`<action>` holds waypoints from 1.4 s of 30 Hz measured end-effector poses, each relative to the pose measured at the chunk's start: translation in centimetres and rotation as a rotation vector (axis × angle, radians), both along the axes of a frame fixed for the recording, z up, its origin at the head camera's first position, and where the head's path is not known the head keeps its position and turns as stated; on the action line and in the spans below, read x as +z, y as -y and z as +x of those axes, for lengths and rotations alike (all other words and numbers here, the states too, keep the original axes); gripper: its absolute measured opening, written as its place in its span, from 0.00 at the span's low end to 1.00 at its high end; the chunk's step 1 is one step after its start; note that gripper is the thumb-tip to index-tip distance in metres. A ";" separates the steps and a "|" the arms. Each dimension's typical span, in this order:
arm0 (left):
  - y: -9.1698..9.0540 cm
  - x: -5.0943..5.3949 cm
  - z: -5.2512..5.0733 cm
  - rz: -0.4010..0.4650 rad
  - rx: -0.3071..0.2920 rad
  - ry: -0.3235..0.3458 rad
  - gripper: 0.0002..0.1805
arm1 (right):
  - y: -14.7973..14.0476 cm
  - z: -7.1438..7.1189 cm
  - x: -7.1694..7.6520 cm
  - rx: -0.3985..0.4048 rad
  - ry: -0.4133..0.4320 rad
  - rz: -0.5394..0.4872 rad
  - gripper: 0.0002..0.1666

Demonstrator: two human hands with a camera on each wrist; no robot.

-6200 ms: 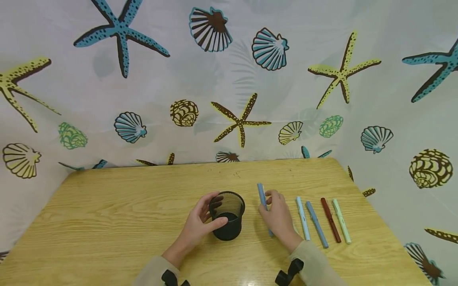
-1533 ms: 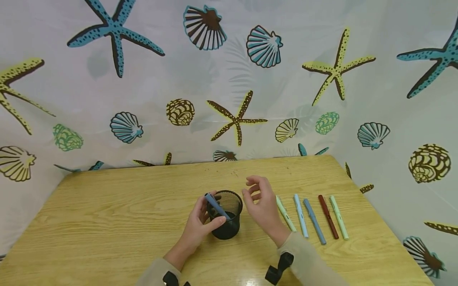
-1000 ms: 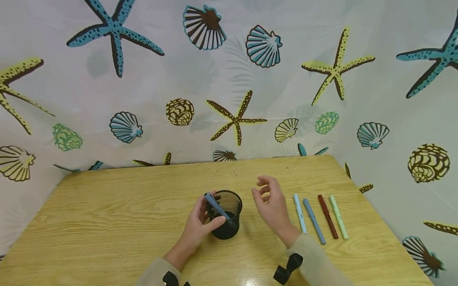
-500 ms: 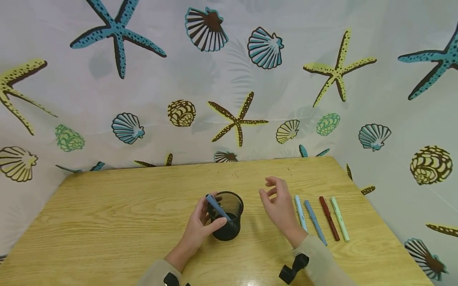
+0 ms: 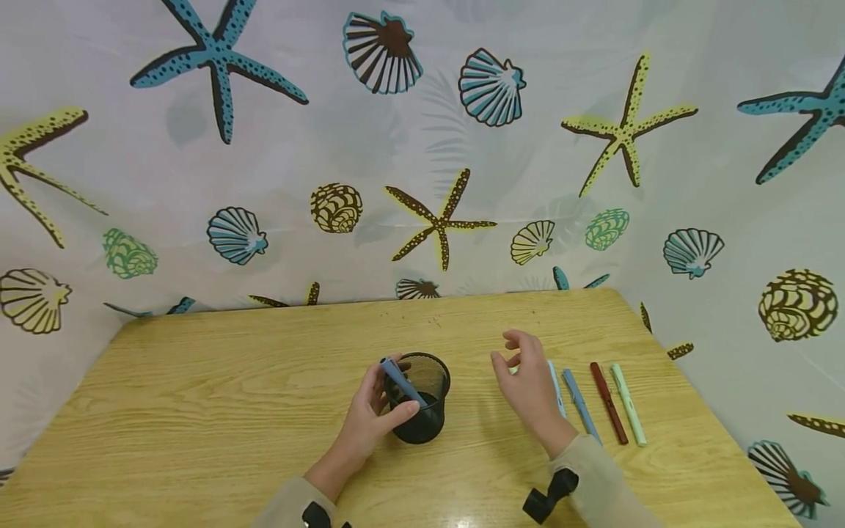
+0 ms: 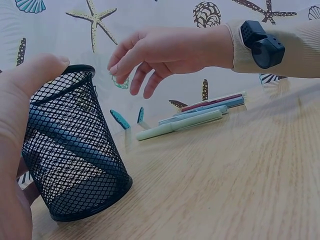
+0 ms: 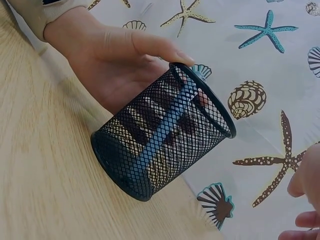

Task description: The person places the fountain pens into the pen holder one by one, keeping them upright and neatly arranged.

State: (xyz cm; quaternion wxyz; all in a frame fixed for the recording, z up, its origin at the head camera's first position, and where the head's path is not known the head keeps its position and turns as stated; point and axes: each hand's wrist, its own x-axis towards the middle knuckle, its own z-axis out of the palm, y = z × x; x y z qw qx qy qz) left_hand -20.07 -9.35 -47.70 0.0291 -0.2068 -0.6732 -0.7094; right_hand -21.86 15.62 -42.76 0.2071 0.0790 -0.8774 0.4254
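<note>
Beige sleeves [image 5: 604, 480] reach over a wood-grain worktop [image 5: 218, 411], where a person's left hand [image 5: 363, 418] curls round a black mesh cup [image 5: 422, 429], thumb at the rim. Inside, a blue pen [image 5: 403, 383] leans, its upper end resting near the hand side. The cup looks light and stiff, probably best steadied by its wall, just below the rim. To its right, the right hand [image 5: 533, 389] hovers above the worktop, fingers loosely bent, thumb apart, holding nothing. By it lie a pale-green pen [image 6: 185, 121], a light-blue pen [image 5: 557, 385], a second blue pen [image 5: 581, 403], a dark-red pen [image 5: 609, 403] and a light-green pen [image 5: 628, 405]. The pens seem light, rigid and smooth enough to roll or slip; a mid-barrel pinch should suit them. Behind hangs a cloth [image 5: 370, 147] printed with starfish and shells.
</note>
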 end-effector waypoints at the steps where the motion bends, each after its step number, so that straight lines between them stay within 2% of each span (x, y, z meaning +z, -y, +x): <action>1: 0.0 0.0 0.0 -0.004 -0.002 -0.001 0.37 | -0.1 0.0 -0.1 -0.007 0.012 0.006 0.21; 6: 0.1 0.0 0.0 -0.018 -0.008 -0.015 0.37 | -0.6 -0.1 -0.3 -0.039 0.065 0.030 0.21; 18: 0.0 -0.4 -0.2 0.000 -0.002 0.017 0.37 | -1.6 -0.3 -1.0 -0.103 0.183 0.107 0.21; 25: 0.1 -0.2 -0.1 -0.011 -0.006 0.021 0.37 | -2.2 -0.8 -1.5 -0.108 0.248 0.130 0.24; 32: 0.2 -0.2 0.0 -0.021 -0.015 0.008 0.37 | -2.4 -0.7 -2.0 -0.111 0.288 0.150 0.25; 42: 0.1 0.0 0.0 -0.004 -0.020 0.006 0.37 | -2.3 -0.9 -2.5 -0.152 0.313 0.274 0.24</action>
